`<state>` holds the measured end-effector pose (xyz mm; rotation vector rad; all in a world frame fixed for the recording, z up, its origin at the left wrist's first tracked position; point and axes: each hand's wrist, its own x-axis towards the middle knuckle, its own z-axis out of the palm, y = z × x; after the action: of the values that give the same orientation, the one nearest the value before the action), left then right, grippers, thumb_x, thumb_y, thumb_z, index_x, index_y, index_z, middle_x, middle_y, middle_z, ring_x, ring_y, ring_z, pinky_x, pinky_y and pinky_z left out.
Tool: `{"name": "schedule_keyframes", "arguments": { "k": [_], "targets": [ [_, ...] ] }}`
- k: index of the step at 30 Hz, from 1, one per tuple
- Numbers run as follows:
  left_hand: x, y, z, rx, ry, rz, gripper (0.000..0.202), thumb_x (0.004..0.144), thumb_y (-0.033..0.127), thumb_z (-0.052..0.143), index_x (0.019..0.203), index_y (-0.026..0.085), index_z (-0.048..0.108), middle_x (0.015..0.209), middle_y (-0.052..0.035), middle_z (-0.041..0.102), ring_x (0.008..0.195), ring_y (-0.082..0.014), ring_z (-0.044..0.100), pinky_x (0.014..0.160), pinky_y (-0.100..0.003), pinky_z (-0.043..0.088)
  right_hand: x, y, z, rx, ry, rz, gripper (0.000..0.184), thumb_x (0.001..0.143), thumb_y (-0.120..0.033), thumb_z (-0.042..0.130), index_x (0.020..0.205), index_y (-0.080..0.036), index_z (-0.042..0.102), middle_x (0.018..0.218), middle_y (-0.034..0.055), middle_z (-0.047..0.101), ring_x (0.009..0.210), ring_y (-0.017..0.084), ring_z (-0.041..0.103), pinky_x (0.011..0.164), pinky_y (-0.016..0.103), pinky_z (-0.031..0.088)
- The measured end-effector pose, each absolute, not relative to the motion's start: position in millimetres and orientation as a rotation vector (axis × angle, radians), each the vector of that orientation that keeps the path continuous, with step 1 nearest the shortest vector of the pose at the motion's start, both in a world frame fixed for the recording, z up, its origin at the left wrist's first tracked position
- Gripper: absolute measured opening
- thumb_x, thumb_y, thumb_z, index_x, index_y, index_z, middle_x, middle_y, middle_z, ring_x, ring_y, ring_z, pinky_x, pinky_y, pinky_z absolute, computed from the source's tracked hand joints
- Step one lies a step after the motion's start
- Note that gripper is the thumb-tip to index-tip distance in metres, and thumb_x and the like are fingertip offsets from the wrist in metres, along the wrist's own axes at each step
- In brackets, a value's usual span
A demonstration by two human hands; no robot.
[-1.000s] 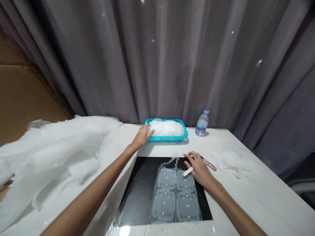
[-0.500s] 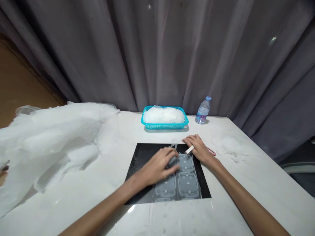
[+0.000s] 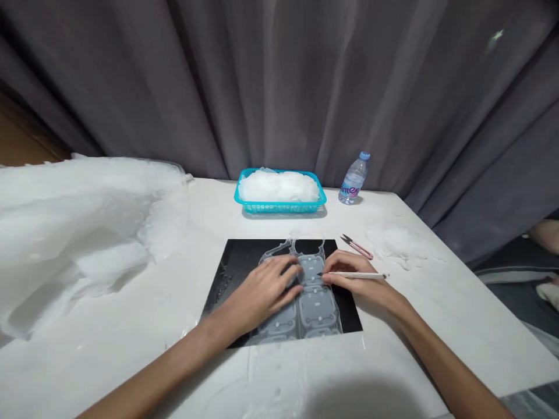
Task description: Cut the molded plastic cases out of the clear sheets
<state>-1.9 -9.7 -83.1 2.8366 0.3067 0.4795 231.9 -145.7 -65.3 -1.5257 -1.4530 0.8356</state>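
Observation:
On a black mat (image 3: 220,276) lies a clear, moulded plastic sheet (image 3: 317,304) with rounded rectangular panels; it runs past the mat's front edge. My left hand (image 3: 273,285) rests flat on the sheet, fingers apart and slightly bent, holding nothing. Between the fingertips of my right hand (image 3: 356,276) is a slim white pen-like tool (image 3: 364,275) with a dark pointed tip. The tip is at an upper right panel of the sheet; whether it touches cannot be made out. Just beyond that hand lie thread snips (image 3: 358,248) with pink handles, blades apart.
A blue basket (image 3: 283,207) filled with white fluffy stuff stands at the back. Right of it is a water bottle (image 3: 353,181). A large heap of white sheeting (image 3: 78,227) covers the table's left side. White fluff (image 3: 399,243) lies at right. A grey curtain (image 3: 271,87) hangs behind.
My right hand has come away from the snips and down to the sheet's right side, the white tool now held like a pen. My left hand stays on the sheet. The view has shifted.

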Motion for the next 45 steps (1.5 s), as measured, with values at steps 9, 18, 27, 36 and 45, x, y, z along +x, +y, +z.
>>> {"name": "schedule_keyframes", "arguments": {
  "k": [9, 18, 27, 36, 45],
  "targets": [
    [0, -25, -87, 2.728, 0.169, 0.398, 0.035, 0.1, 0.047, 0.064, 0.124, 0.025, 0.073, 0.144, -0.0117, 0.066, 0.132, -0.0352, 0.064, 0.108, -0.053, 0.053, 231, -151, -66, -1.504, -1.538, 0.912, 0.013, 0.096, -0.035, 0.069, 0.099, -0.023, 0.073, 0.101, 0.0039, 0.071, 0.092, 0.02, 0.069, 0.081, 0.031, 0.054],
    [1, -24, -82, 2.663, 0.206, 0.325, 0.035, 0.1, 0.05, 0.062, 0.126, 0.03, 0.075, 0.151, -0.0064, 0.061, 0.141, -0.0344, 0.057, 0.113, -0.053, 0.048, 226, -153, -64, -1.5, -1.716, 0.778, 0.015, 0.102, -0.034, 0.062, 0.098, -0.024, 0.072, 0.102, 0.0039, 0.073, 0.098, 0.022, 0.069, 0.091, 0.035, 0.052],
    [0, -25, -82, 2.673, 0.225, 0.222, 0.04, 0.103, 0.054, 0.056, 0.132, 0.031, 0.071, 0.158, -0.0048, 0.054, 0.148, -0.0329, 0.048, 0.116, -0.053, 0.045, 220, -155, -60, -1.513, -1.818, 0.708, 0.017, 0.106, -0.033, 0.056, 0.105, -0.025, 0.07, 0.107, 0.0044, 0.072, 0.103, 0.022, 0.068, 0.094, 0.034, 0.052],
    [-3, -28, -76, 2.708, 0.244, 0.175, 0.045, 0.104, 0.058, 0.051, 0.129, 0.026, 0.07, 0.16, -0.0037, 0.052, 0.149, -0.0302, 0.046, 0.117, -0.047, 0.046, 229, -159, -64, -1.506, -2.04, 0.5, 0.018, 0.109, -0.027, 0.049, 0.11, -0.022, 0.067, 0.107, 0.0079, 0.072, 0.099, 0.023, 0.068, 0.089, 0.036, 0.052],
    [-3, -29, -78, 2.72, 0.202, 0.212, 0.042, 0.106, 0.053, 0.049, 0.13, 0.023, 0.066, 0.164, -0.0057, 0.046, 0.153, -0.0292, 0.04, 0.118, -0.048, 0.045, 229, -164, -59, -1.516, -1.872, 0.65, 0.012, 0.107, -0.029, 0.055, 0.109, -0.025, 0.067, 0.111, 0.0041, 0.071, 0.102, 0.02, 0.068, 0.092, 0.032, 0.052]
  ]
}}
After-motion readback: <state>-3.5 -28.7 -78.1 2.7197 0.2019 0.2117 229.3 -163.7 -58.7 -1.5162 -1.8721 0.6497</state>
